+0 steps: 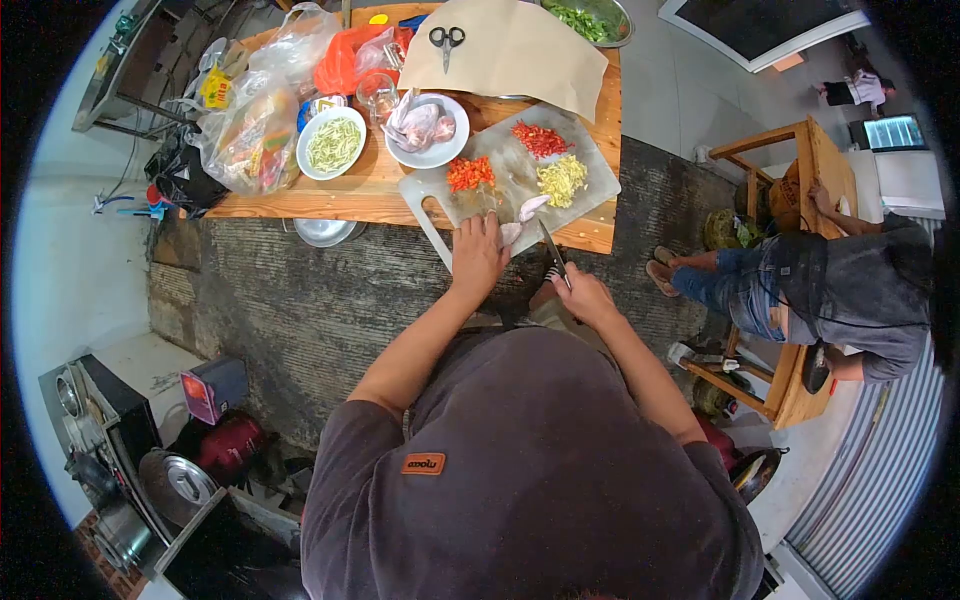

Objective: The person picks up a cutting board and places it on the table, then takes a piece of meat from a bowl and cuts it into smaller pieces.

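On the near edge of the cutting board (pixel 505 185), my left hand (pixel 478 252) is closed, its fingers pressing a pale piece of raw chicken (pixel 511 234). My right hand (pixel 586 297) is wrapped round the handle of a kitchen knife (pixel 552 247), whose blade points up toward the board beside the chicken. The narrow end of the meat (pixel 533 206) shows just past the blade. Chopped orange-red chili (pixel 470 174), chopped red chili (pixel 540 139) and chopped pale yellow pieces (pixel 562 181) lie in separate piles on the board.
A bowl of raw chicken (pixel 458 146) and a bowl of pale green shreds (pixel 310 168) stand left of the board. Scissors (pixel 446 45) lie on brown paper (pixel 520 70). Plastic bags (pixel 250 140) crowd the table's left end. At right, another person (pixel 850 290) works at a wooden table.
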The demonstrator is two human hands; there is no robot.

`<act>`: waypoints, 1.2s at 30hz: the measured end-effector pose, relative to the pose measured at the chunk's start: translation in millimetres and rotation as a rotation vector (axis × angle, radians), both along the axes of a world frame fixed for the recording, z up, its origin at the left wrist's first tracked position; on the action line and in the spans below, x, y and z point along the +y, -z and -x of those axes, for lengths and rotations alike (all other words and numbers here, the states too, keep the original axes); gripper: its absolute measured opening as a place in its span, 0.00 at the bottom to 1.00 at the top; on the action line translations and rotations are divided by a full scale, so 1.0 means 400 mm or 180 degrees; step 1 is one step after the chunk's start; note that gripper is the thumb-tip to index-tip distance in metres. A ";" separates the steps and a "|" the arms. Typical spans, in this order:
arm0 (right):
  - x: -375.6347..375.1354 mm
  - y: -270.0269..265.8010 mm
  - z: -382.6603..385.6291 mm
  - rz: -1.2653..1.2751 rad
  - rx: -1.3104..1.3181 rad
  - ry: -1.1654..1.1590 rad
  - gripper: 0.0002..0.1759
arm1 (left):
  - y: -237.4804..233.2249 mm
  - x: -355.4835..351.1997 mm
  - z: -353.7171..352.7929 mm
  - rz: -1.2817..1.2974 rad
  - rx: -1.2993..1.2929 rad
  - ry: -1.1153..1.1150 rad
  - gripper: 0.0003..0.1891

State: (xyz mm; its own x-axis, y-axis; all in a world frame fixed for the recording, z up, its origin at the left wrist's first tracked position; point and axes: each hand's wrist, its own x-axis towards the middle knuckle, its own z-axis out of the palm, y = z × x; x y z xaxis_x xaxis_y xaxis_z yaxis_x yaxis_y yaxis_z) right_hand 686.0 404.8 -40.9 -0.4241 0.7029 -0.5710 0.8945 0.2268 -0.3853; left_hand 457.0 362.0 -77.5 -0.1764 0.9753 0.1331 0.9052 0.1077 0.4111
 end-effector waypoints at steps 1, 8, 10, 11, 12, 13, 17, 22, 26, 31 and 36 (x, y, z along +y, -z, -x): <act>-0.003 0.006 -0.002 -0.0042 0.0048 -0.0002 0.23 | 0.007 0.004 -0.001 0.0053 -0.0009 0.0000 0.35; -0.019 -0.019 0.012 -0.0068 0.0083 0.0137 0.23 | 0.019 0.032 -0.001 0.0183 0.0455 0.0181 0.27; -0.022 -0.024 0.014 -0.0074 0.0119 0.0181 0.24 | 0.041 0.039 -0.002 0.0204 0.0536 0.0282 0.25; -0.023 -0.025 0.013 -0.0070 0.0127 0.0170 0.24 | 0.037 0.042 -0.002 0.0208 0.0544 0.0270 0.25; -0.026 -0.025 0.012 -0.0030 0.0106 0.0207 0.25 | 0.034 0.044 -0.003 0.0344 0.0545 0.0299 0.24; -0.028 -0.026 0.011 0.0009 0.0085 0.0246 0.25 | 0.031 0.046 -0.003 0.0478 0.0546 0.0329 0.23; -0.037 -0.015 0.000 0.0190 0.0095 0.0359 0.28 | 0.037 0.049 0.005 0.0483 0.0429 0.0250 0.22; -0.040 0.007 -0.019 0.0229 0.0101 0.0373 0.35 | 0.000 0.040 0.041 0.0560 -0.0729 0.0013 0.24; -0.044 -0.006 -0.022 0.0074 0.0145 0.0268 0.35 | -0.076 0.051 0.122 0.0206 -0.0897 -0.0086 0.23; -0.045 -0.010 -0.027 0.0229 0.0146 0.0389 0.35 | -0.089 0.145 0.298 -0.0230 -0.0261 -0.0200 0.24; -0.043 -0.012 -0.039 0.0261 0.0114 0.0434 0.34 | -0.065 0.229 0.391 -0.0314 0.0082 -0.0071 0.22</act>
